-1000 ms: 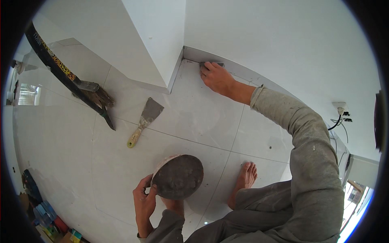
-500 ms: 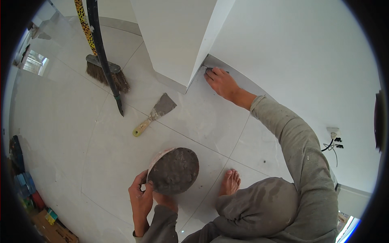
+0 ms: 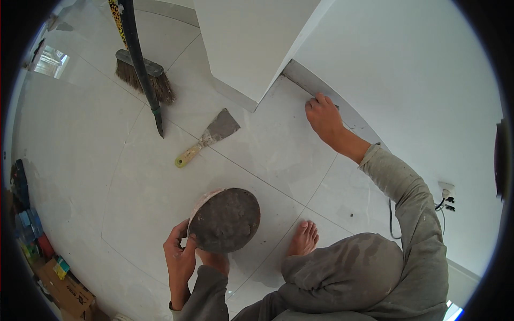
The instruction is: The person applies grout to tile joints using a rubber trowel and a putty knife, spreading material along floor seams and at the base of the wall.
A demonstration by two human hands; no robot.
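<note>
My left hand (image 3: 180, 255) grips the near-left rim of a round bowl (image 3: 199, 205), thumb over the edge and fingers underneath. Dark grey paste (image 3: 227, 222) fills the bowl, which is tilted toward me. Out to the right, my right hand (image 3: 325, 116) is closed at the grey baseboard (image 3: 310, 80) along the foot of the white wall. A dark edge of something shows past its fingers, but most of it is hidden, so its kind is unclear. On the tiles between the hands and the broom lies a wide putty knife (image 3: 210, 136) with a yellow-green handle end and a paste-smeared blade.
A broom (image 3: 144, 75) and a dark pole (image 3: 140, 59) stand at upper left. A white wall corner (image 3: 251, 43) juts out at the top. Boxes and tools, including a cardboard box (image 3: 69, 286), sit at lower left. A plugged socket (image 3: 446, 190) and cable are at right.
My right hand has slid along the baseboard toward me and right, away from the inner corner. My left hand still holds the bowl, and the view has shifted slightly.
</note>
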